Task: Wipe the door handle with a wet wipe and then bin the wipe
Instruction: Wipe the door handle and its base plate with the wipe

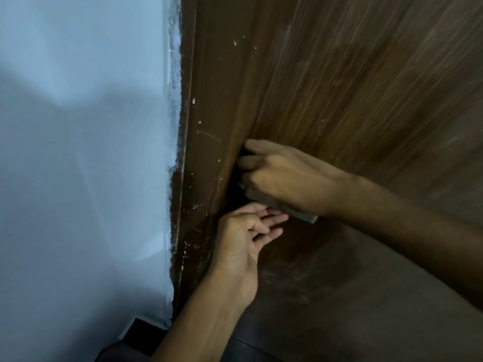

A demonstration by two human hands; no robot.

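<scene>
Head cam, close to door (352, 87), dim light, some motion blur.

Door: brown wood-grain, fills centre + right of frame. White paint flecks and scratches along its left edge. Wall (78, 152) pale blue-white, left of frame; ragged paint line where it meets the frame (183, 126). Dark floor (136, 335) strip at bottom left.

Handle (300, 212): grey metal lever, mounted near door's left edge, runs rightward and slightly down. Only lower edge + right end visible; rest hidden under R hand.

R hand (285, 178): comes in from right, forearm crossing the door. Lies over the handle, back of hand toward cam, fingers curled over the lever toward door's edge. Closed round the handle, in contact.

Wipe: cannot pick it out. Small pale patch at R fingertips near the lever's base could be it; too blurred to say. So cannot tell whether R hand has wipe between palm and handle.

L hand (248, 231): comes up from bottom centre, just below the handle. Palm turned up/toward cam, fingers loosely bent, tips pointing right, near lever's underside. Holds nothing visible. Touching the handle or not: cannot tell.

Hands near each other, L directly under R, not overlapping.
</scene>
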